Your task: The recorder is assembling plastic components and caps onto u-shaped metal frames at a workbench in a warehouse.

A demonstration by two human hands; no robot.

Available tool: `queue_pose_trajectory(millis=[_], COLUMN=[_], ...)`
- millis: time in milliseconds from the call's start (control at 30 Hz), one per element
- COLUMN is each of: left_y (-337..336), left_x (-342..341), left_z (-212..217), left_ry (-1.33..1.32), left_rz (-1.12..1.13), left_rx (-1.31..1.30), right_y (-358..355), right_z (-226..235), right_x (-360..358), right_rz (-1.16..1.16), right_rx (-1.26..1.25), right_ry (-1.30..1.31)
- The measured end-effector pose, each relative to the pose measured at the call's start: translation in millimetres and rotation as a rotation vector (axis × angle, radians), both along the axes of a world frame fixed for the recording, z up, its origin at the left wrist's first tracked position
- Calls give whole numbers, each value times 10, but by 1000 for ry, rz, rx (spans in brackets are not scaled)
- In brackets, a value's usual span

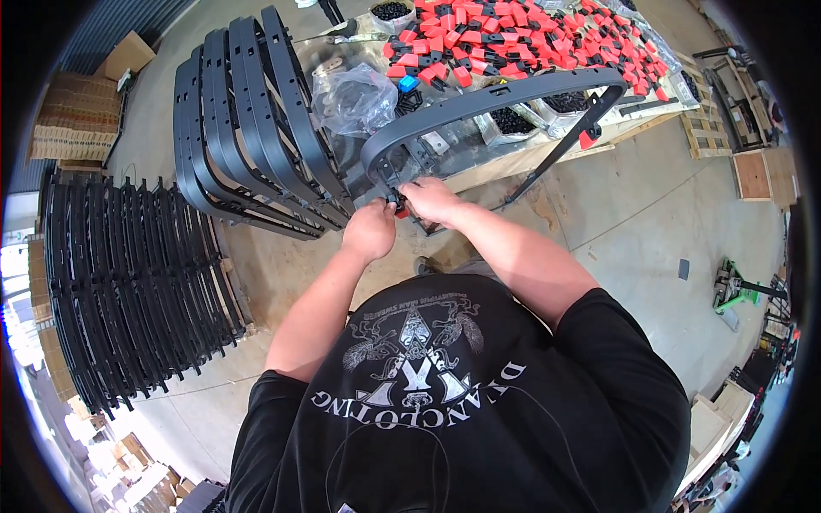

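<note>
A large black curved frame (pixel 487 101) stands at the near edge of the workbench, its loop reaching away to the right. Both my hands meet at its lower left corner. My left hand (pixel 370 229) is closed, thumb and fingers pinched at a small red and black plastic piece (pixel 402 210) against that corner. From the right, my right hand (pixel 430 201) has its fingers curled on the frame just above the piece. The fingers partly hide how the piece sits on the frame. A second red piece (pixel 588 138) is on the frame's far right part.
On the workbench lie a heap of red and black plastic pieces (pixel 513 38), a clear plastic bag (pixel 355 98) and boxes of small black parts (pixel 510 121). Several black frames (pixel 244 120) stand at the left, beside a tall stack of black bars (pixel 137 282). A green pallet jack (pixel 734 291) is at the right.
</note>
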State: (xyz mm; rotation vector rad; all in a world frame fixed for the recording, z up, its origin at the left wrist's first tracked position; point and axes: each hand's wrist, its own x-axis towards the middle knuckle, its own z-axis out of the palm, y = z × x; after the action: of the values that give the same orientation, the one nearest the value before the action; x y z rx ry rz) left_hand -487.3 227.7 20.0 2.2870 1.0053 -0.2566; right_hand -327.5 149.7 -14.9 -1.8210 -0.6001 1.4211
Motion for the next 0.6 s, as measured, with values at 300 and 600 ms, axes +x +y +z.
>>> queue_pose_trajectory(millis=[300, 600], left_y=[-18, -37], left_x=[55, -46], left_z=[20, -49], left_ry=[-20, -82], left_rz=[-8, 22], left_rx=[2, 39], right_y=[-52, -80], right_z=[-273, -237], right_x=[-43, -111], right_rz=[-49, 32], right_rx=[226, 125], right_ry=[-183, -150])
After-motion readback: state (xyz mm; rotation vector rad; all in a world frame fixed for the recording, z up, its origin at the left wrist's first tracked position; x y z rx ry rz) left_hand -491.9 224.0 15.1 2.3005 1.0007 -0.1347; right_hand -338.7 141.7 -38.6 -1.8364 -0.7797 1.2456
